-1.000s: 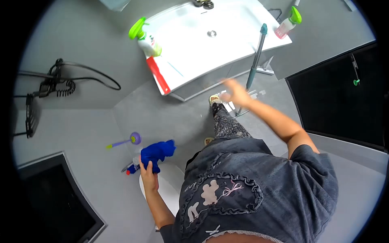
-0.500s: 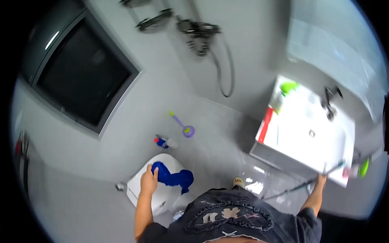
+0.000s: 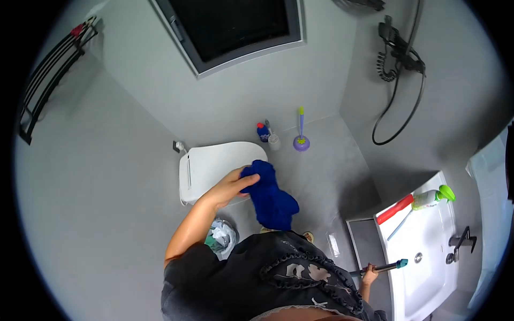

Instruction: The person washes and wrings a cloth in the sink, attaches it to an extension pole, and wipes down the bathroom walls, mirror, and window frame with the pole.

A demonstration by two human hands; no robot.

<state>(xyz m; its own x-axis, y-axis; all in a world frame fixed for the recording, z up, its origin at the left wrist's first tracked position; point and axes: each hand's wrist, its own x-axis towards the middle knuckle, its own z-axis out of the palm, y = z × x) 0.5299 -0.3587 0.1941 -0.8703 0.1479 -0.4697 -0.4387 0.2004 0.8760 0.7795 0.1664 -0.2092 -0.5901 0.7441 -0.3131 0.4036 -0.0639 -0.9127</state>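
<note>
My left hand (image 3: 235,184) is closed on a dark blue cloth (image 3: 271,198), which hangs down in front of the toilet (image 3: 222,163) with its white lid down. Near the washbasin (image 3: 393,241), my right hand (image 3: 369,275) is wrapped round a long dark pole (image 3: 385,267) with a teal end. That end reaches over the basin's rim, and the pole's other end is hidden behind my shirt. On the basin's rim are a spray bottle (image 3: 426,199) with a green head, a red object (image 3: 395,209) and a thin light-blue stick (image 3: 399,225).
A lined waste bin (image 3: 228,235) stands beside the toilet. Against the wall are a blue bottle (image 3: 263,132) with a red cap, a toilet brush in its holder (image 3: 274,142) and a purple plunger (image 3: 301,143). A shower hose (image 3: 393,115) hangs at the right; a black rack (image 3: 51,75) is at the left.
The view has turned toward the toilet and window. My left hand still holds the blue cloth, which now hangs longer. My right hand keeps hold of the pole beside the basin.
</note>
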